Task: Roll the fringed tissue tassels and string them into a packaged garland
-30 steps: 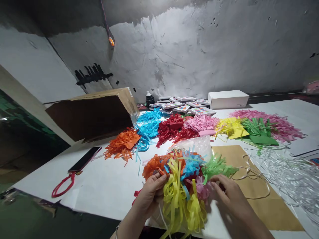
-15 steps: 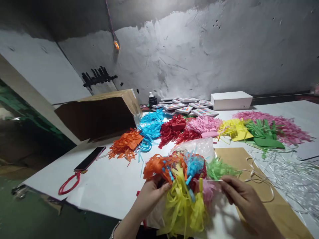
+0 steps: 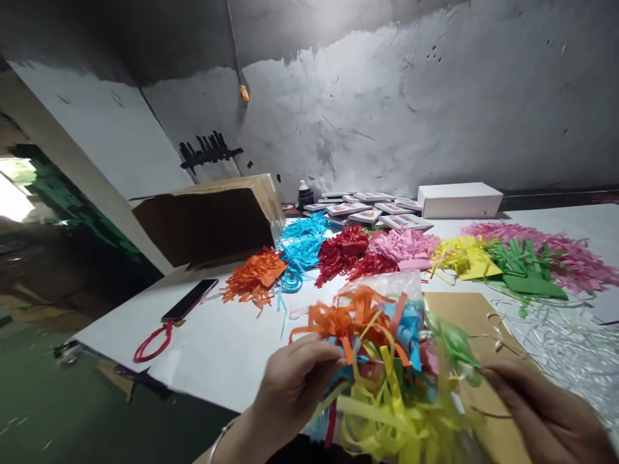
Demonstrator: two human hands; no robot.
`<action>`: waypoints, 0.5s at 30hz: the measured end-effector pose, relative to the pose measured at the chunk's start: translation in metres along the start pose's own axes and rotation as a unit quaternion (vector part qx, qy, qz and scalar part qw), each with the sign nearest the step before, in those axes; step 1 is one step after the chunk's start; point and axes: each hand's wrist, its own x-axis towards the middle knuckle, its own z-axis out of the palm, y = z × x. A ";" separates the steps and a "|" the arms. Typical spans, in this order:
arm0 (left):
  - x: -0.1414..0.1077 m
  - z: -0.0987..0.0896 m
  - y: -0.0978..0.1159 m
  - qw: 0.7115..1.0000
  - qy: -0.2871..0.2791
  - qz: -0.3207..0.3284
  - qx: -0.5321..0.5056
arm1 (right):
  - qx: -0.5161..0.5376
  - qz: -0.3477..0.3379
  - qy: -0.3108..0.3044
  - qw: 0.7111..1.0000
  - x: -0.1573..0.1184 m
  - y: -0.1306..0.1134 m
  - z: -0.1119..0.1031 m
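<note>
A bunch of multicoloured paper-strip tassels fills the space between my hands. Its orange strips and blue strips stand at the top, with yellow strips hanging blurred below. My left hand is closed, thumb and fingers pinched on the left side of the bunch. At the right, my right hand is closed beside the green tassel, its fingertips pinching a thin string, partly blurred by motion.
Loose tassels in orange, red, pink and green lie across the white table. A phone, an open carton, flat boxes, a white box, brown paper and white cords surround them.
The view has shifted left. The bunch has turned, its yellow strips swinging right. My right hand has moved right and down, and the green tassel now slopes towards its fingertips.
</note>
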 end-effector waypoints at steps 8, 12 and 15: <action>0.014 -0.002 -0.001 0.999 0.015 0.034 -0.002 | -0.006 -0.001 0.013 1.000 0.009 -0.004 -0.001; 0.015 -0.006 -0.002 0.999 0.021 -0.028 -0.040 | 0.009 -0.071 -0.032 0.997 0.019 -0.002 -0.017; 0.014 -0.009 0.000 0.995 0.006 -0.066 -0.080 | 0.038 -0.107 -0.085 0.990 0.026 0.000 -0.030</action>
